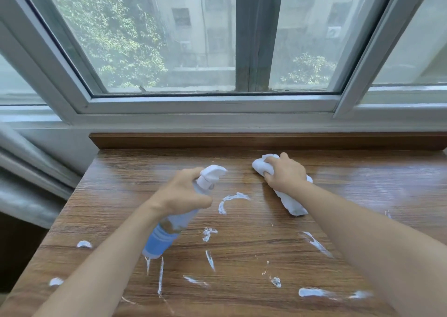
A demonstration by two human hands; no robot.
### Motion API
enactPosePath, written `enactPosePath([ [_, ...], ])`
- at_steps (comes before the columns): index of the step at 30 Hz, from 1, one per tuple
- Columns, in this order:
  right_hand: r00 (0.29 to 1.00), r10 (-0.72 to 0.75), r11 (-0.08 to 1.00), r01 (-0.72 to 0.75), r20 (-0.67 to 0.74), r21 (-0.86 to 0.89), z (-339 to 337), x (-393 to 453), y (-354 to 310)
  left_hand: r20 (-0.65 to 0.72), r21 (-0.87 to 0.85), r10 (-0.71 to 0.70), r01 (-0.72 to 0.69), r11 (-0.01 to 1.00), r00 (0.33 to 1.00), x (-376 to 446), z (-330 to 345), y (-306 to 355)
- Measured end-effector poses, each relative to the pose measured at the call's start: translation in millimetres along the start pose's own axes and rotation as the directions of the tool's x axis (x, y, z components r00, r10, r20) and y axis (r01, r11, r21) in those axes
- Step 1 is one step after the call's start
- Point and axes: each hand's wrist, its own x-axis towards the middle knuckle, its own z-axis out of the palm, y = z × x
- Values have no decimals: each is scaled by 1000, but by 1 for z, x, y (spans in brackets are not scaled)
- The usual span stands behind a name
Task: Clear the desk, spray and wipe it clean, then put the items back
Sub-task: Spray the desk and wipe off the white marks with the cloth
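Head view: my left hand (180, 191) grips the blue spray bottle (169, 229), its label unreadable, above the foam-streaked desk (242, 244). My right hand (285, 172) clutches the white cloth (290, 200), pressing it onto the desk's far side.

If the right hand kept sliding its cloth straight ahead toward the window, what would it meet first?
Probably the raised wooden ledge at the desk's back edge; the right hand and white cloth have only bare desk before it, though depth is uncertain.

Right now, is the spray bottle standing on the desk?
No, the left hand holds the spray bottle tilted above the desk.
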Motion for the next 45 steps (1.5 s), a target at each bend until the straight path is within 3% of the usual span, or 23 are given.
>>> enactPosePath([
  [4,1000,5,1000,-5,-7,0,0,-2,-8,42,74,-98,94,993,994,-16,5,-6],
  [8,1000,18,1000,-18,-3,-15,0,-5,-9,-138,181,-120,144,973,983,-28,18,-6],
  [17,1000,22,999,-22,-10,-37,0,-6,-12,-153,9,-149,152,988,977,-52,33,-5],
  [28,1000,-1,997,1,1,-78,3,-7,-10,-178,-47,-140,134,990,974,-68,44,2],
  [34,999,-44,987,44,4,-157,3,-9,-1,-105,-147,-108,92,985,989,-70,38,3],
  [37,999,-39,987,39,-2,-156,5,-9,3,-95,-111,-91,80,991,991,-70,38,1],
  [40,998,-62,990,59,-24,-131,8,-11,1,-125,-75,-79,70,995,989,-71,38,-2],
  [45,997,-76,993,73,-32,-92,9,-9,2,-250,-205,-101,49,977,963,-71,19,-8],
])
